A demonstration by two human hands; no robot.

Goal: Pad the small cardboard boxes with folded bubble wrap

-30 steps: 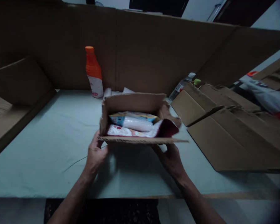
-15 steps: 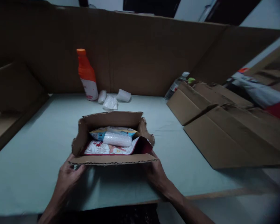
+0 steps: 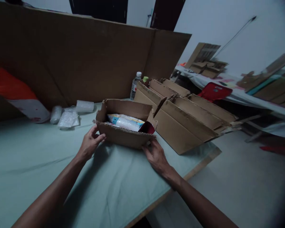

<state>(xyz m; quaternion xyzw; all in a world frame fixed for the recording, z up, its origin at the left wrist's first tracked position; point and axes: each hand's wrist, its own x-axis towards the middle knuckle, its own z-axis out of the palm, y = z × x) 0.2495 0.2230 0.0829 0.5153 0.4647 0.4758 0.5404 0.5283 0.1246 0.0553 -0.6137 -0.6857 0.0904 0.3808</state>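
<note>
Between my two hands is an open cardboard box, held by its two near corners. My left hand grips the left corner, thumb on the front wall. At the lower right corner my right hand has hold, some of its fingers hidden behind the box. Inside lie a bubble-wrapped roll, a blue and yellow packet and a dark red packet edge. Whether the box's base touches the table cannot be made out.
Several open cardboard boxes stand just right of the held box. Behind them are a clear bottle and a green cap. Bubble-wrapped pieces and an orange-and-white bottle are at left. A cardboard wall closes the back.
The view has swung right. My hands have carried the box rightward and away from me, to beside the other boxes, and it is turned slightly.
</note>
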